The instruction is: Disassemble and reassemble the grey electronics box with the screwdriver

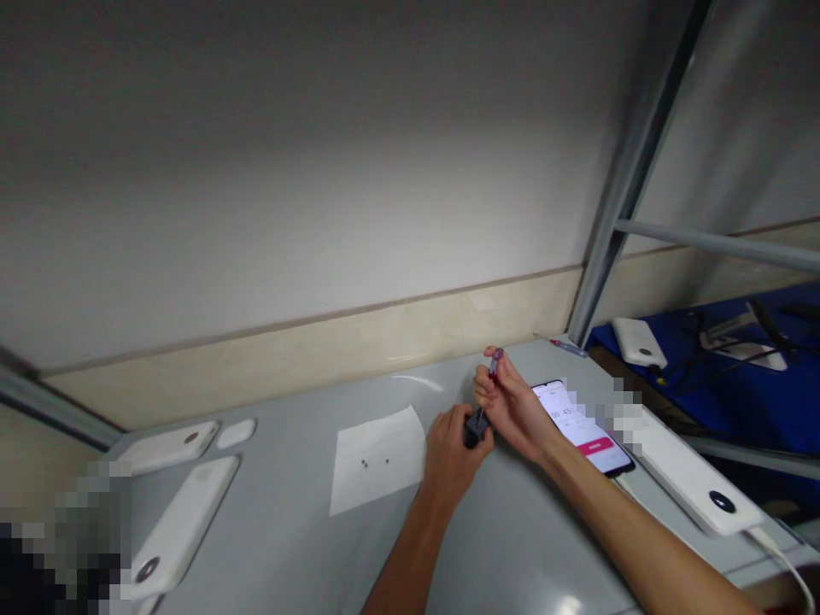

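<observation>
My left hand (448, 448) is closed around a small black block-like object (475, 429) just above the grey table. In my right hand (506, 397) is a screwdriver (495, 362) with a translucent purplish-red handle, gripped by the fingers. Its thin shaft points down and meets the top of the black object. Left of my hands lies a sheet of white paper (377, 495), with several tiny dark pieces (365, 464) on it, perhaps screws. My fingers hide much of the black object.
A phone (599, 465) showing a timer lies beside my right forearm, near a long white device (692, 478) with a cable. A pen-like tool (569, 348) rests at the back edge. White devices (189, 521) sit at left; a metal post (608, 231) rises at right.
</observation>
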Demonstrator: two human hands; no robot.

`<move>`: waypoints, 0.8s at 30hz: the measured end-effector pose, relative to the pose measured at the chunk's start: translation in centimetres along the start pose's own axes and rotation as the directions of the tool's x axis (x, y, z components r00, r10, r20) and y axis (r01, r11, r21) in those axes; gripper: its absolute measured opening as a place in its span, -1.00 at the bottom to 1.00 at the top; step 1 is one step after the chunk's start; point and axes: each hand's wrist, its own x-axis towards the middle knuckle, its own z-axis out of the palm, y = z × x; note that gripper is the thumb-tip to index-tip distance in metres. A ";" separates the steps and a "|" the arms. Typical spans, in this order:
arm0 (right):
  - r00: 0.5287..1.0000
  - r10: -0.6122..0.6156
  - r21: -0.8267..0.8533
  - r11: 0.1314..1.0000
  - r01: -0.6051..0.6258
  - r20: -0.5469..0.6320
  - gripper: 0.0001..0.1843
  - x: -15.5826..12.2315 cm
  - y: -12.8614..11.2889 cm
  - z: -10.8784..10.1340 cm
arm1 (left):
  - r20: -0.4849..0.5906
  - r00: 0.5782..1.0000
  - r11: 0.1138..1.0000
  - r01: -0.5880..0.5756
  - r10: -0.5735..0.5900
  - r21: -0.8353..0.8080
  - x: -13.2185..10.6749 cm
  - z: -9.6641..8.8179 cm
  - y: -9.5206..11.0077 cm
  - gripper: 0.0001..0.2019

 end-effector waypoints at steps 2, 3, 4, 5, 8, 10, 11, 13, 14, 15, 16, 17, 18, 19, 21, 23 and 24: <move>1.000 -0.005 0.015 1.000 0.005 -0.002 -0.80 0.1 -0.1 -0.1 | -0.003 1.000 1.000 -0.005 0.005 0.001 0.0 0.0 0.0 -0.82; 1.000 -0.016 0.019 1.000 0.016 -0.005 -0.81 0.2 -0.2 -0.2 | -0.005 1.000 1.000 -0.006 0.006 0.003 0.0 0.0 0.0 -0.83; 1.000 -0.029 0.020 0.999 0.029 -0.008 -0.80 0.2 -0.3 -0.2 | -0.006 1.000 1.000 -0.006 0.006 0.007 0.0 0.0 0.0 -0.83; 0.999 -0.038 0.018 0.999 0.039 -0.011 -0.80 0.3 -0.4 -0.2 | -0.007 1.000 1.000 -0.004 0.004 0.010 -0.1 0.1 0.0 -0.84; 0.999 -0.050 -0.004 0.999 0.050 -0.012 -0.78 0.3 -0.6 -0.1 | -0.006 1.000 1.000 -0.003 0.003 0.023 -0.1 0.1 0.0 -0.86; 0.999 -0.044 -0.025 0.999 0.044 -0.004 -0.78 0.2 -0.7 0.0 | -0.007 1.000 1.000 0.001 -0.001 0.024 -0.1 0.1 0.1 -0.86; 0.999 -0.039 -0.036 0.999 0.039 0.001 -0.79 0.1 -0.6 0.1 | -0.008 1.000 1.000 0.003 -0.003 0.020 -0.1 0.0 0.1 -0.86; 1.000 -0.026 -0.054 0.998 0.026 0.004 -0.79 0.0 -0.5 0.2 | -0.009 1.000 1.000 0.003 -0.003 0.010 -0.1 -0.1 0.2 -0.85; 1.000 -0.019 -0.060 0.998 0.019 0.005 -0.79 -0.1 -0.5 0.2 | -0.009 1.000 1.000 0.002 -0.001 0.006 -0.1 -0.1 0.3 -0.86; 1.000 -0.014 -0.063 0.998 0.014 0.005 -0.79 -0.1 -0.4 0.2 | -0.012 1.000 1.000 0.001 -0.001 0.004 -0.1 -0.1 0.3 -0.86; 1.000 -0.012 -0.063 0.998 0.012 0.005 -0.79 -0.1 -0.4 0.2 | -0.013 1.000 1.000 0.000 0.000 0.002 -0.1 -0.2 0.4 -0.87; 1.000 -0.012 -0.062 0.998 0.012 0.007 -0.79 -0.1 -0.4 0.2 | -0.013 1.000 1.000 0.001 -0.001 0.003 -0.1 -0.2 0.4 -0.87; 1.000 -0.013 -0.058 0.998 0.014 0.009 -0.80 -0.1 -0.3 0.2 | -0.015 1.000 1.000 0.002 -0.002 0.004 -0.1 -0.2 0.4 -0.88; 1.000 -0.014 -0.053 0.999 0.015 0.013 -0.80 -0.1 -0.3 0.2 | -0.015 1.000 1.000 0.005 -0.005 0.006 -0.1 -0.2 0.4 -0.88; 1.000 -0.011 -0.042 0.999 0.011 0.021 -0.80 -0.1 -0.3 0.1 | -0.013 1.000 1.000 0.011 -0.011 0.004 -0.1 -0.2 0.4 -0.87; 1.000 -0.004 -0.035 0.999 0.005 0.025 -0.80 -0.1 -0.2 0.1 | -0.009 1.000 1.000 0.019 -0.019 -0.006 -0.1 -0.2 0.3 -0.86; 1.000 -0.002 -0.032 0.999 0.003 0.024 -0.79 -0.1 -0.2 0.1 | -0.008 1.000 1.000 0.024 -0.024 -0.013 -0.1 -0.2 0.3 -0.86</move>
